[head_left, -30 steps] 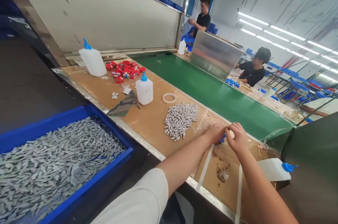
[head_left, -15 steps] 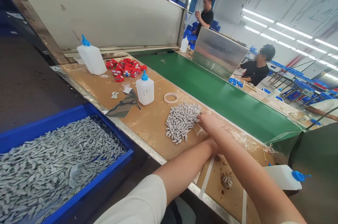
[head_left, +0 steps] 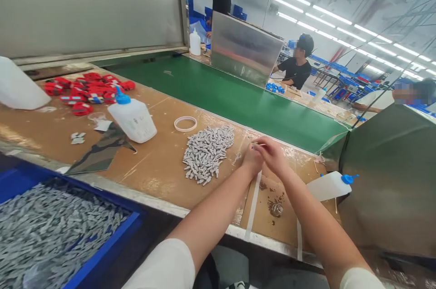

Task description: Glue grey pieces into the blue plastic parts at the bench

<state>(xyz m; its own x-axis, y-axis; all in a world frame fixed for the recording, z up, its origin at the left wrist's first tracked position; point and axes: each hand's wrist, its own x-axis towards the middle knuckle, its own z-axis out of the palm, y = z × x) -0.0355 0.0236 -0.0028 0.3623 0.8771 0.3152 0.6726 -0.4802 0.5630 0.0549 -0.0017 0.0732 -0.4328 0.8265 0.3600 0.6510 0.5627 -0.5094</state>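
Observation:
My left hand (head_left: 252,160) and my right hand (head_left: 272,156) meet just right of a heap of small grey pieces (head_left: 208,153) on the brown work surface (head_left: 160,162). Both have their fingers closed in a pinch, close together. A thin pale sliver shows between the fingertips, and a tiny part shows at the left hand; both are too small to name. Neither hand touches the heap. Behind the heap lies a pale ring, like a roll of tape (head_left: 185,130). Right of my forearms is a small shiny round metal thing (head_left: 276,209) among brown stains.
A white bottle (head_left: 134,122) with a blue cap stands by camouflage sheet (head_left: 98,155) and red parts (head_left: 95,85). Another bottle (head_left: 325,187) lies tilted right. A blue bin (head_left: 102,246) of grey pieces sits lower left. A green belt (head_left: 204,89) runs behind; co-workers are beyond.
My right hand has left the edge of the heap and come back to my left hand, which was hidden under the right arm. The view has swung right.

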